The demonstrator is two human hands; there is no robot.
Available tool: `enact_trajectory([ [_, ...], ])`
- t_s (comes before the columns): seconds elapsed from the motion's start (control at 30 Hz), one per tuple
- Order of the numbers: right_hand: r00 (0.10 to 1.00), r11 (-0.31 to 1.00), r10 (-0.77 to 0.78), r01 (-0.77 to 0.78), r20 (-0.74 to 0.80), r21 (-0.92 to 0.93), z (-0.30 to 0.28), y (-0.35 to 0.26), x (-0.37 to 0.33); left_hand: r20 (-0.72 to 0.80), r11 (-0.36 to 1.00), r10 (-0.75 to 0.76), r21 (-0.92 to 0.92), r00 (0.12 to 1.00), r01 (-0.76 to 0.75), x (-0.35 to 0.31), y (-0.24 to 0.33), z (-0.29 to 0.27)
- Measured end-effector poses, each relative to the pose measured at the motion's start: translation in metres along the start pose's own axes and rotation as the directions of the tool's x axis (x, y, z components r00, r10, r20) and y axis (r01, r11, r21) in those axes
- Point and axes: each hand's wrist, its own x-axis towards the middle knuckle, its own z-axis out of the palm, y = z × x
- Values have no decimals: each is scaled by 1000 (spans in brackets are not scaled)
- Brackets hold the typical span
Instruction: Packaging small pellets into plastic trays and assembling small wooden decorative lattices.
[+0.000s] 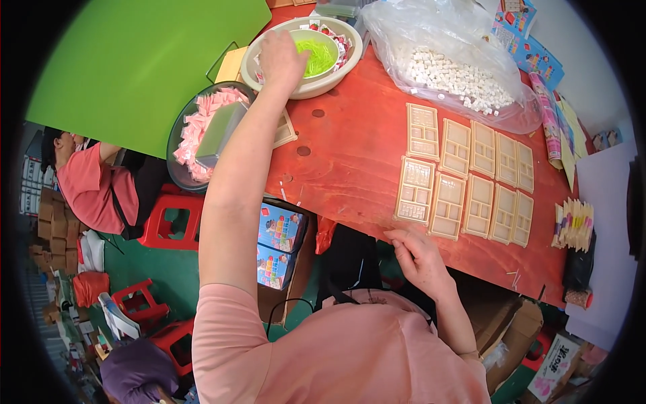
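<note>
From the head view, the left hand [281, 59] reaches far forward into a beige round bowl [350, 59] at the far edge of the red bench [350, 155]. Its fingers are curled down among the bowl's contents, small red-and-white packets [334, 34] and a clump of bright green shreds [316, 55]; whether they have closed on anything I cannot tell, since the back of the hand hides the fingertips.

The right hand [418, 254] rests at the near edge of the bench, fingers loosely bent and slightly apart, holding nothing, its fingertips just beside the nearest of the cream plastic trays [415, 190].

The trays are flat rectangles divided into small compartments, laid in two rows side by side. Each one's long axis runs away from the person, the rows fanning slightly to the right.

Behind them lies a clear bag of small white pieces [457, 77]. Left of the bowl sits a dark round basin of pink packets [195, 131] with a grey block lying on them, beneath a green board [134, 67].
</note>
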Motion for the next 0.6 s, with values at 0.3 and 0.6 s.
enact_trajectory([
  [0.3, 999, 998, 46, -46, 13, 37, 9, 13, -16, 435, 989, -108, -46, 894, 142, 43, -24, 58],
  [0.6, 996, 996, 79, -80, 37, 26, 13, 17, -20, 358, 990, -77, -80, 931, 112, 17, 1, 43],
])
